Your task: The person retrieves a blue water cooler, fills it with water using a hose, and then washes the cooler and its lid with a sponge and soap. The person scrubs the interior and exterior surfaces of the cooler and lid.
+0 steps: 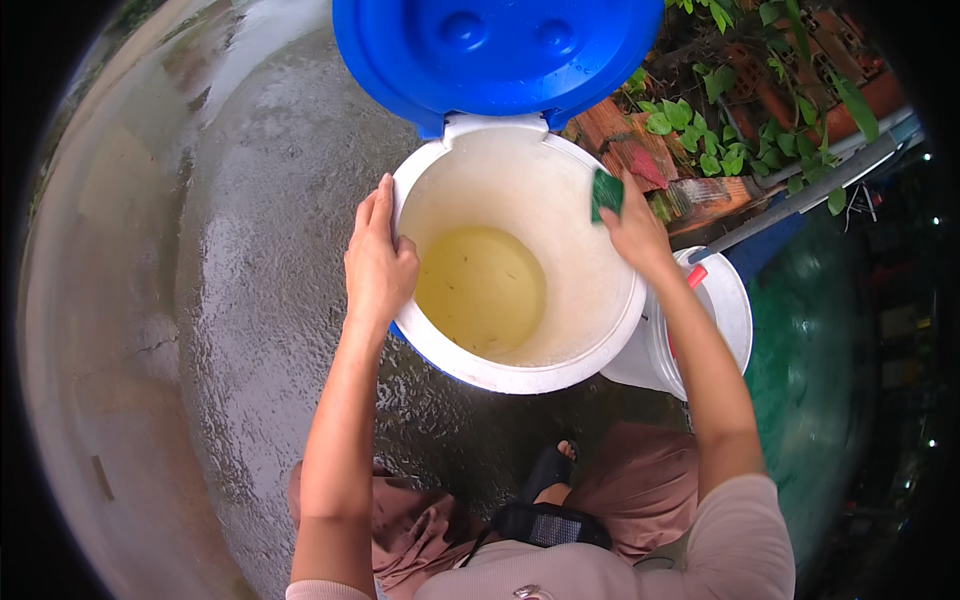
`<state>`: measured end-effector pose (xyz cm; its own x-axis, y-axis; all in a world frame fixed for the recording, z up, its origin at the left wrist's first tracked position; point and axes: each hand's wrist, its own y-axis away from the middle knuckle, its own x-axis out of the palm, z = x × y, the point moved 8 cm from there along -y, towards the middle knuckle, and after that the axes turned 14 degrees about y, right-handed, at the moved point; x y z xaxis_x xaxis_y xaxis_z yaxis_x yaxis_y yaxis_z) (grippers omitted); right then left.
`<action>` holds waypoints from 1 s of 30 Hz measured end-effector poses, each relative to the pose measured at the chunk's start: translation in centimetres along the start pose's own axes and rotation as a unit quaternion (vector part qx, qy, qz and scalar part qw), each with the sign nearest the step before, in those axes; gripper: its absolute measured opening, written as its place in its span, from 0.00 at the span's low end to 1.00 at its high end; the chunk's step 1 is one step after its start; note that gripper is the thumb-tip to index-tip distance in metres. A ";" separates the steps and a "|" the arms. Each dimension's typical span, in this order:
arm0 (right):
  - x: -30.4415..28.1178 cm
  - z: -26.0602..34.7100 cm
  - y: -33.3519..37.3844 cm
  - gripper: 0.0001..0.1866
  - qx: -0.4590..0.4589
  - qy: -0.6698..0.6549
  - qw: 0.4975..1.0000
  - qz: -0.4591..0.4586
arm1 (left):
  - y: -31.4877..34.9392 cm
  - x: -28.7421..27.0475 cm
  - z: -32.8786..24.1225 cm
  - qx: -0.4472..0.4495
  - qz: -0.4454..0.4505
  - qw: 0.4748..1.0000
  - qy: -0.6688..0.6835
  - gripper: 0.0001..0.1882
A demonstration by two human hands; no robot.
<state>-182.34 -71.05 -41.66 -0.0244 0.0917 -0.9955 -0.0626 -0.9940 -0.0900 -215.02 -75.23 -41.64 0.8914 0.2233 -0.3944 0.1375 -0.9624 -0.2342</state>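
A round cooler bucket (570, 290) with a white inside and blue outside stands before me. Its hinged blue lid (500, 55) is tipped back on the far side. Yellowish water (480, 290) with small dark specks covers the bottom. My left hand (380, 262) grips the left rim, fingers along the outer edge and thumb over the inner one. At the far right of the rim, my right hand (637, 230) holds a green scouring pad (606, 196) against the white edge; the fingertips behind it are partly hidden.
Close by on the right is a white bucket (735, 310) with a red handle-like piece (697, 276) in it. Bricks (620, 140) and leafy plants (700, 135) border the far right, beside a metal pipe (800, 200). Wet concrete (270, 250) spreads to the left.
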 end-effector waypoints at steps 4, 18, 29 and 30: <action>0.0 5.2 -7.7 0.27 -0.069 0.138 0.982 0.105 | -0.1 2.1 -0.8 -0.003 0.004 1.000 0.030 0.32; -0.1 3.6 -7.6 0.28 -0.073 0.089 0.989 0.095 | -0.8 1.7 -0.2 0.033 0.023 0.998 0.045 0.32; -0.4 4.1 -4.8 0.30 -0.019 0.067 0.997 0.019 | -0.9 0.9 0.6 0.017 0.020 0.998 0.059 0.33; 0.9 5.3 -7.0 0.31 -0.040 0.164 0.986 -0.002 | -0.9 1.3 0.3 0.020 0.019 0.997 0.071 0.33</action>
<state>-187.24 -63.65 -41.71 0.2998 0.0841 -0.9503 0.0171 -0.9964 -0.0828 -214.11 -73.99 -42.21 0.9481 0.1592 -0.2753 0.0870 -0.9625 -0.2568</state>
